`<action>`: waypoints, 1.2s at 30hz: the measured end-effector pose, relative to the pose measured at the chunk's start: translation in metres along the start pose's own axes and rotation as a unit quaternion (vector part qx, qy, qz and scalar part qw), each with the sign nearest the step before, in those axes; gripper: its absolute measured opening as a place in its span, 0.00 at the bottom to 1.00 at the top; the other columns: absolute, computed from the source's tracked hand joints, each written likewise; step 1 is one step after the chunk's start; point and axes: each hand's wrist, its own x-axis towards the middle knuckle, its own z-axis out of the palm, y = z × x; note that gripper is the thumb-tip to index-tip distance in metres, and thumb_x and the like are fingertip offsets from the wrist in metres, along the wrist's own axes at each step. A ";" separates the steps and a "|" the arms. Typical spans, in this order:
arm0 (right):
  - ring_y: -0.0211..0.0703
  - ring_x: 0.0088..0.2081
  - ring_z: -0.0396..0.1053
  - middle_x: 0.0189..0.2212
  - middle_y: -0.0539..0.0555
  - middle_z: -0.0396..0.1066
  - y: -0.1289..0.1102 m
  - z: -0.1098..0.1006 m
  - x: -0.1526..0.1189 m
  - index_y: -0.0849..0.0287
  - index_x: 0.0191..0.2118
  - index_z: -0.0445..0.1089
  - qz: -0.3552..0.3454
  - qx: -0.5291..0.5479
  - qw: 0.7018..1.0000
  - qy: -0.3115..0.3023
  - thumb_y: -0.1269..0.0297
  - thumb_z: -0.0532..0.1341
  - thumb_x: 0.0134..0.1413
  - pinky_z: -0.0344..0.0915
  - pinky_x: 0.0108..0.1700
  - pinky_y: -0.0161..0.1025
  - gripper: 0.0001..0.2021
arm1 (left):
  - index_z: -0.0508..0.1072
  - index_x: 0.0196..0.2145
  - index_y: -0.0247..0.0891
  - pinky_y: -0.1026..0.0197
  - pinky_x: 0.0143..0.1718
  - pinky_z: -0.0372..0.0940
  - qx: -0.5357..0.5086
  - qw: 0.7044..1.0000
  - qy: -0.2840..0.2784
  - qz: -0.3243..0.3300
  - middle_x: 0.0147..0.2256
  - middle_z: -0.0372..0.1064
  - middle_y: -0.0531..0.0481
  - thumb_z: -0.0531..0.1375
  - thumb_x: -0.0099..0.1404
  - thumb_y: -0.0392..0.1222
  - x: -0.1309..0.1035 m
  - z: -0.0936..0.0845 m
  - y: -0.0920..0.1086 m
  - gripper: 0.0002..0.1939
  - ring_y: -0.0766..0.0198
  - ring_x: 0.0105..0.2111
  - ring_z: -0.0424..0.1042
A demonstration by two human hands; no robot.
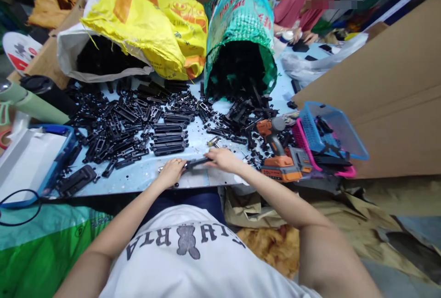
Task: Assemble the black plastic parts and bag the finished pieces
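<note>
At the left, on the blue surface (119,177), we see many black parts (115,121). Then our left hand (172,172) grasps one end of a black bar (196,163), near the front edge; our right hand (223,159) holds its other end. Further right is an orange drill (279,161).

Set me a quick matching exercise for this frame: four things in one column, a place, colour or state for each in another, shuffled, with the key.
Things:
1. black part
2. cordless drill
3. blue basket
4. green sack

Descriptions:
A. beside the brown cardboard panel
B. open mouth facing the person
C. between the left hand and right hand
D. orange and grey

Pairs: 1-C, 2-D, 3-A, 4-B
</note>
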 end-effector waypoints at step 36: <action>0.44 0.35 0.66 0.34 0.57 0.68 -0.053 0.027 -0.010 0.59 0.42 0.65 0.022 -0.072 0.997 -0.009 0.51 0.46 0.62 0.54 0.36 0.38 0.18 | 0.66 0.43 0.35 0.56 0.39 0.62 -0.003 0.997 0.056 0.048 0.37 0.67 0.43 0.55 0.56 0.64 -0.005 -0.001 0.010 0.29 0.55 0.40 0.67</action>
